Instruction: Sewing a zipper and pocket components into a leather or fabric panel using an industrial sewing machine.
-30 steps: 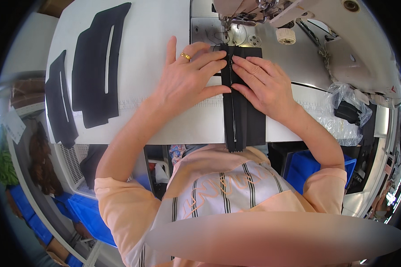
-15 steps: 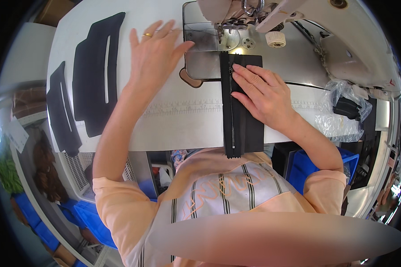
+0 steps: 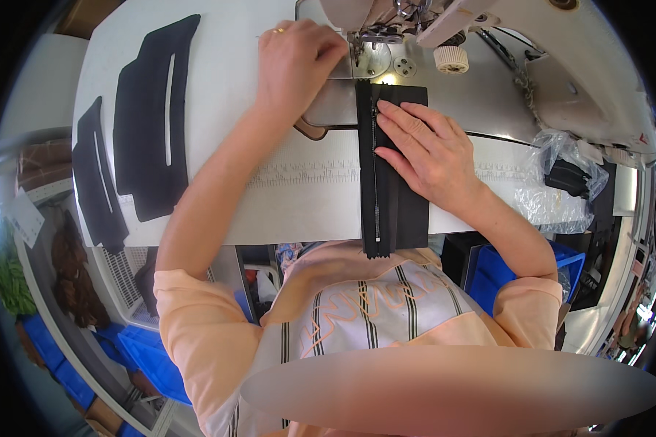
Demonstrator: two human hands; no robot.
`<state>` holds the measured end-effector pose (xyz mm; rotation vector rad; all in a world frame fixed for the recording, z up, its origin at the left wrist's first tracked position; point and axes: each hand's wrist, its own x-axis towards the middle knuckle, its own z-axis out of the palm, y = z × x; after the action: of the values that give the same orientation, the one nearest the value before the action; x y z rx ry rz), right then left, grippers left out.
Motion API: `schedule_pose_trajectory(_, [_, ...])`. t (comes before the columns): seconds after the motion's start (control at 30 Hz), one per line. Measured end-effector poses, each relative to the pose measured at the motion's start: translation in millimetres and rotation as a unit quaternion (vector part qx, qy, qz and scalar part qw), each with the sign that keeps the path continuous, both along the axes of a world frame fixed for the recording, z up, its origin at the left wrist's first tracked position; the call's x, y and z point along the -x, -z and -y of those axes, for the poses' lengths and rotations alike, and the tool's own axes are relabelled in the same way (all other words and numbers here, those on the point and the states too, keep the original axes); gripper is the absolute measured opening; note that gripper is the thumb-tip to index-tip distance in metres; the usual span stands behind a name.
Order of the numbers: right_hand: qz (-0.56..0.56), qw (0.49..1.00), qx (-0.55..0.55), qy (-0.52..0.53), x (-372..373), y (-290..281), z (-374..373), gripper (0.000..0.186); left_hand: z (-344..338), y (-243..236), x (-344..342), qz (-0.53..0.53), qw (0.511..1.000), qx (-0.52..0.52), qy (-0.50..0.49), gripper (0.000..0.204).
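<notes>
Under my right hand (image 3: 428,149) lies a black fabric strip (image 3: 413,226) with a black zipper (image 3: 376,197) running lengthwise along its left part. That hand rests flat, fingers stretched, with its fingertips beside the zipper's far end. My left hand (image 3: 295,64) is at the left of the sewing machine's needle area (image 3: 357,54), its fingers curled and thumb drawn in. Whatever it may pinch is too small or blurred to make out. The strip's far end lies on the metal machine plate (image 3: 335,102), just in front of the presser foot.
Two black slotted fabric panels, a wide one (image 3: 149,124) and a narrow one (image 3: 98,178), lie on the white table (image 3: 233,218) at left. A clear plastic bag (image 3: 557,193) with black pieces sits at right. The machine arm (image 3: 590,58) overhangs the far right. Blue bins (image 3: 153,357) stand below.
My left hand has moved right and away from me, toward the needle area, and its spread fingers have curled in. My right hand and the zipper strip have hardly moved.
</notes>
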<state>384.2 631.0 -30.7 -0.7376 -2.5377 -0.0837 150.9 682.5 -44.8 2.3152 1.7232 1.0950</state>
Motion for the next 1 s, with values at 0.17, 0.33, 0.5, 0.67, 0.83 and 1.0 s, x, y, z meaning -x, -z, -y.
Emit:
schedule_pose_trajectory(0.17, [-0.004, 1.000, -0.004, -0.014, 6, -2, 2, 0.038, -37, 17, 23, 0.094, 0.988, 0.089, -0.080, 0.020])
schedule_pose_trajectory(0.33, [-0.002, 1.000, -0.005, -0.015, 7, -2, 4, 0.037, 45, -37, 43, -0.097, 0.992, -0.053, -0.052, 0.031])
schedule_pose_trajectory(0.5, [0.006, 1.000, -0.009, 0.003, 4, 4, 2, 0.036, 190, -54, 96, -0.314, 0.890, 0.181, -0.278, 0.053])
schedule_pose_trajectory(0.67, [-0.006, 1.000, -0.011, -0.013, 4, 0, 3, 0.038, 216, -32, 130, -0.250, 0.918, 0.121, -0.285, 0.033])
schedule_pose_trajectory(0.83, [-0.005, 1.000, -0.008, -0.014, 3, -2, 3, 0.038, 203, -32, 166, -0.036, 0.975, 0.087, -0.199, 0.034])
schedule_pose_trajectory(1.0, [-0.019, 0.999, -0.002, -0.027, 5, -2, 1, 0.037, 203, -34, 181, 0.084, 0.962, 0.188, -0.181, 0.058])
